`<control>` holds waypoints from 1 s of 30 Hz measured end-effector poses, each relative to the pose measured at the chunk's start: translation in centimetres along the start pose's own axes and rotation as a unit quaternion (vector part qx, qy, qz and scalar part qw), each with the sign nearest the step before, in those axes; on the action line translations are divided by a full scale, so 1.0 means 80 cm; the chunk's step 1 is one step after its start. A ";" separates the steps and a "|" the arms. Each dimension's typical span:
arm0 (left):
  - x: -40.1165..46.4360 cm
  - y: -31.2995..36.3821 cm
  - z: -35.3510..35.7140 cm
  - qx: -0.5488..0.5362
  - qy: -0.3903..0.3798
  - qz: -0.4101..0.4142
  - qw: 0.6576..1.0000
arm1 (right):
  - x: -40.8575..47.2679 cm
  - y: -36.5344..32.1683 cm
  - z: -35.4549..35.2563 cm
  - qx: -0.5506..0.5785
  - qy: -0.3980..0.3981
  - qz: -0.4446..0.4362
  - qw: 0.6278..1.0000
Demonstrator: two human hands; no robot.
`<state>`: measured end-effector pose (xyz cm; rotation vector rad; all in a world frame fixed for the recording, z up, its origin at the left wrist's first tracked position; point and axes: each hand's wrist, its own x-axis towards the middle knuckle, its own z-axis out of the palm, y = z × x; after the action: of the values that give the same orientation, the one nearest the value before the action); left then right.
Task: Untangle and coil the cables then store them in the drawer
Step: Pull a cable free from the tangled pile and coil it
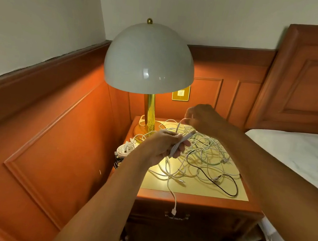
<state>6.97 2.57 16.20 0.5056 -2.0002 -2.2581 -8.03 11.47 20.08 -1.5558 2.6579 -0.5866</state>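
A tangle of white cables (204, 152) with one black cable (224, 186) lies on the wooden nightstand (194, 198). My left hand (163, 147) grips a folded bundle of white cable (181, 143) above the tabletop. My right hand (204, 118), higher and farther back, pinches a strand of the same white cable. One white cable end with a plug (173, 210) hangs over the front edge, in front of the shut drawer's metal handle (177, 216). Coiled white cables (125, 148) sit at the nightstand's left edge.
A table lamp with a white dome shade (149, 59) and a brass stem stands lit at the nightstand's back left. Wood wall panelling runs along the left and back. A bed with a white sheet (299, 157) is on the right. Woven items lie on the floor below.
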 end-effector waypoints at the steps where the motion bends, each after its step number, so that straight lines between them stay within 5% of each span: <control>1: 0.005 -0.002 -0.001 0.009 0.016 -0.009 1.000 | 0.000 -0.007 -0.008 -0.068 0.019 -0.012 0.997; 3: 0.016 -0.006 -0.005 0.012 0.053 -0.018 0.998 | -0.010 -0.021 -0.015 -0.131 0.042 -0.021 0.990; 7: 0.028 -0.007 -0.006 -0.108 0.086 -0.036 0.990 | -0.040 -0.039 -0.002 -0.079 0.020 -0.032 0.996; 11: 0.029 0.001 -0.014 -0.259 0.084 -0.082 0.959 | -0.082 -0.040 0.036 0.144 0.005 0.019 0.989; 15: 0.031 0.010 -0.020 -0.294 0.103 -0.083 0.947 | -0.124 -0.037 0.101 0.440 0.037 0.112 0.890; 19: 0.028 0.016 -0.017 -0.298 0.098 -0.081 0.946 | -0.140 -0.027 0.157 0.599 -0.031 0.184 0.778; 21: 0.026 0.014 -0.015 -0.297 0.092 -0.076 0.947 | -0.135 -0.013 0.171 0.627 -0.063 0.179 0.756; 25: 0.022 0.009 -0.017 -0.285 0.075 -0.066 0.953 | -0.117 0.009 0.172 0.550 -0.074 0.178 0.812; 30: 0.009 0.009 -0.015 -0.238 0.034 -0.037 0.970 | -0.074 0.035 0.134 0.234 -0.034 0.256 0.937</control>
<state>6.51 1.14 16.62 0.5984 -1.3534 -2.6014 -5.34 14.35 8.12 -0.7100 2.4589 -0.9984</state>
